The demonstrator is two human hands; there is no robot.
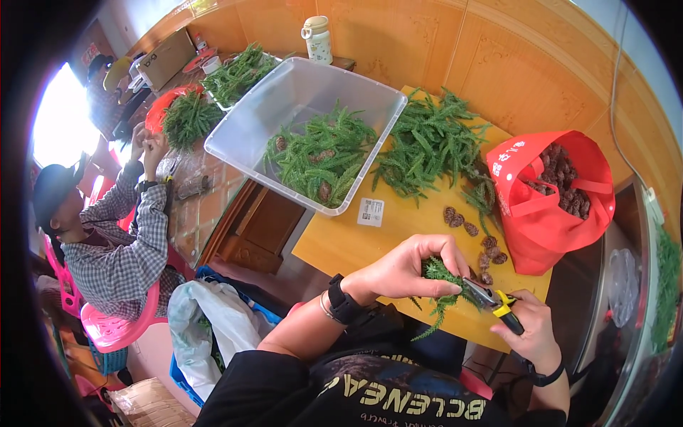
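Note:
Pinched in my left hand (427, 267) is a green artificial pine sprig (442, 274), its fronds hanging below the fingers. My right hand (535, 331) grips pliers (501, 306) with yellow and black handles. Their metal jaws meet the sprig beside my left fingertips; what lies between the jaws is hidden. Just beyond my hands, several loose brown pine cones (491, 249) lie on the yellow table (334, 242). A heap of green sprigs (434, 142) covers the table's far part. To its left, a clear plastic bin (249, 135) contains more sprigs with cones among them.
A red bag (526, 235) full of pine cones stands at the right. A small white label (370, 212) lies near the bin. Behind it is a lidded bottle (316, 39). At left, a person in a checked shirt (117, 263) works with greenery at another table.

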